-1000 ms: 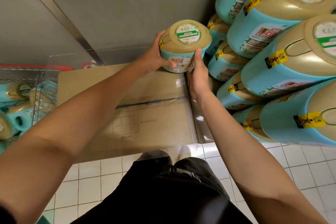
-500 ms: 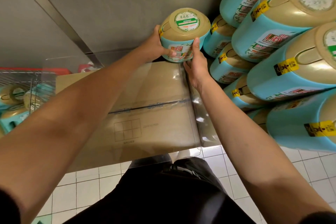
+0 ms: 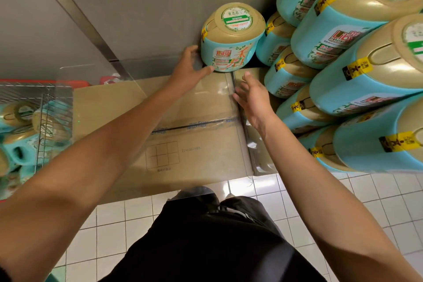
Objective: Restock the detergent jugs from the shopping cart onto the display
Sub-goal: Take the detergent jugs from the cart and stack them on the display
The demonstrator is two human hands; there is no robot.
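The detergent jug [image 3: 231, 36] is no longer carried. Half a second ago both hands were wrapped round its sides, holding it up; now it stands on its own at the back of the cardboard box [image 3: 160, 121], close against the grey wall [image 3: 137, 7], its tan cap end tipped towards the person.

The left hand [image 3: 190, 73] has let go and lies with its fingers spread and relaxed just left of the jug. The thumb reaches to the jug's lower edge, and whether it touches the label or sits a hair short I cannot tell. The fingers stand beside the jug's left flank without curling round it.

The right hand [image 3: 251, 91] has come away altogether. It is loose and holds nothing, palm turned towards the left hand, below the jug and clear of it, over the right edge of the box.

Just to the right of that hand rises the stack of jugs [image 3: 343, 41] on the display, blue bodies with tan tops and yellow tags, and the newly placed jug sits beside its nearest members. Well off beyond the left forearm, the wire shopping cart [image 3: 34, 103] has more of the same jugs [image 3: 16, 117] inside. Nearer the viewer than both hands are the white tiled floor [image 3: 297, 201] and the person's dark trousers [image 3: 206, 236].
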